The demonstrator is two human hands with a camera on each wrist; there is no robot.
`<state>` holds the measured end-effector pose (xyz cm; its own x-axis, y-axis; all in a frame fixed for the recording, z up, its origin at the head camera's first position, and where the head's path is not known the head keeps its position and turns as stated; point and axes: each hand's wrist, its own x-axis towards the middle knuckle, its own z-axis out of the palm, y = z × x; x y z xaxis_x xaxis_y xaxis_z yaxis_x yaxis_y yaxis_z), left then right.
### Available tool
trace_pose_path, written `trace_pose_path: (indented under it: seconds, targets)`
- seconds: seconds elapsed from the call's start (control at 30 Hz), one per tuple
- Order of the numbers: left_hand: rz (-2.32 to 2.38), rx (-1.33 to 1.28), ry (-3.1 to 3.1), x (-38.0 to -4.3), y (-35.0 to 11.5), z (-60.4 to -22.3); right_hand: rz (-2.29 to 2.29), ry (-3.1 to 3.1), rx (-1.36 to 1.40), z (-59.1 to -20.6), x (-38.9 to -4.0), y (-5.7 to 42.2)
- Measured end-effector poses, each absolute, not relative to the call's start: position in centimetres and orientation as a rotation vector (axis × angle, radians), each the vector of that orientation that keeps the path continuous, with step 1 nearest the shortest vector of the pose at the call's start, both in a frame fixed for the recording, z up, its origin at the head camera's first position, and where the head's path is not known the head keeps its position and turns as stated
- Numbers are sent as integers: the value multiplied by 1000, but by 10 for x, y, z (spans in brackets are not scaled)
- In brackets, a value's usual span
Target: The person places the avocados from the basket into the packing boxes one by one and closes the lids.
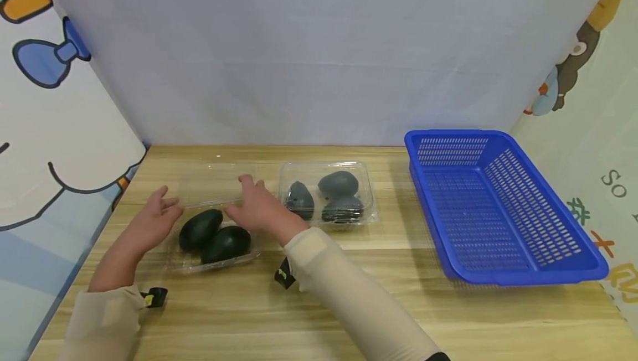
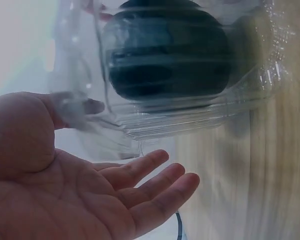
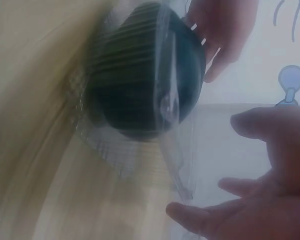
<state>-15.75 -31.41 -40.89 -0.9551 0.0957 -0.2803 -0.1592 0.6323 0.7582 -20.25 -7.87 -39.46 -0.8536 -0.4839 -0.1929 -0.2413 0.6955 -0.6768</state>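
A clear plastic clamshell box (image 1: 219, 265) stands on the left of the table with its transparent lid (image 1: 214, 181) raised back. Inside lie two dark green avocados (image 1: 201, 230). At the box's left rear corner is my left hand (image 1: 152, 225); its fingers extend loosely, with the thumb by the plastic edge in the left wrist view. Over the right rear corner reaches my right hand (image 1: 261, 209), its fingers spread beside the lid's edge in the right wrist view. Whether its fingertips touch the plastic I cannot tell.
Just right of the right hand sits a second clear box (image 1: 316, 173), its lid down over three avocados (image 1: 339, 184). A blue perforated basket (image 1: 490, 277) stands on the table's right side. A pale cloth wall (image 1: 309, 73) rises behind the wooden table (image 1: 349, 294).
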Motion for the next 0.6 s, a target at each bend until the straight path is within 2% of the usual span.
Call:
trace_pose_path:
  seconds: [0.6]
  targets:
    - [1431,-31,2721,-152,-313,-392,-1515,2496,-529,-389,-204,-64]
